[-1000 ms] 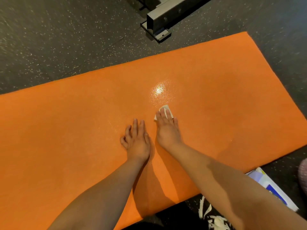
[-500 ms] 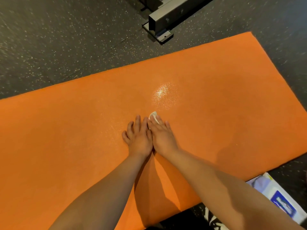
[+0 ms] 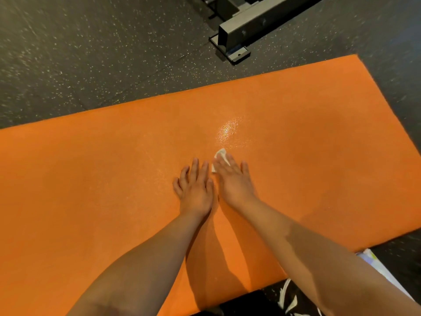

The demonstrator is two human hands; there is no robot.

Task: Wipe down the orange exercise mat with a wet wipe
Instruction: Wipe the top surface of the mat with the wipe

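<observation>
**Two flat hands, one wipe: the middle of the mat in hand**

Both hands lie palm-down, side by side, near the middle of the frame. The right hand has its fingers straight and close together, pressing the wipe flat to the mat. No finger curls round the wipe, and only small white corners show past the fingertips. The left hand rests just beside it with its fingers straight and slightly spread. It holds nothing and seems to serve as a brace.

The mat runs across the frame from lower left to right, on a dark speckled floor. Just above the wipe a wet sheen glints, and a fainter damp band trails toward the left hand. The far left and the right end of the mat look dull, so they are probably dry.

Judged from this, the step in hand is the wiping itself, with roughly the middle done and both ends left. The next move calls for steady downward pressure, because only friction holds the wipe and it could bunch or slip out from under the fingers. Strokes should overlap the edge of the sheen and work outward to one end. The left hand must shift to free the patch beneath it.

A steel beam sits at upper centre-right, off the mat. A pale packet peeks in at lower right.
</observation>
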